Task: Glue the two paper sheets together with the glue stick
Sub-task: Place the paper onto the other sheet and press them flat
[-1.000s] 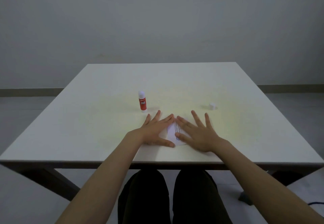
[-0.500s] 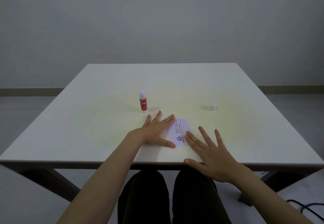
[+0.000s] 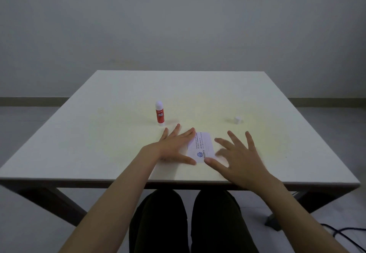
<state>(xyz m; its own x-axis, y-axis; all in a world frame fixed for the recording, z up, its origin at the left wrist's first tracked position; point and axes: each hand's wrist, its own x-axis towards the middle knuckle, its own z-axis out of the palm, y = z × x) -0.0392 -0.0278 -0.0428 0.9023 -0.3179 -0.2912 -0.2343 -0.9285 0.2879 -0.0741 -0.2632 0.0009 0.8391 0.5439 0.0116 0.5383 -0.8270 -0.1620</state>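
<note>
A small white paper sheet [image 3: 203,146] with printed text and a blue logo lies flat near the table's front edge. My left hand [image 3: 174,147] rests flat on the table with its fingers spread, covering the paper's left part. My right hand [image 3: 240,158] hovers open just right of the paper, fingers spread and blurred, its thumb near the paper's front right corner. A red glue stick [image 3: 159,113] with a white top stands upright behind my left hand. Its small white cap [image 3: 237,120] sits apart at the right. I cannot tell two sheets apart.
The white table [image 3: 99,134] spreads wide around the hands. My dark-trousered legs [image 3: 190,223] are under its front edge. A dark cable [image 3: 342,231] lies on the floor at the lower right.
My right hand lifted off the paper, drew back toward the table edge, and has since come forward to the paper's right side. My left hand stayed flat on the paper.
</note>
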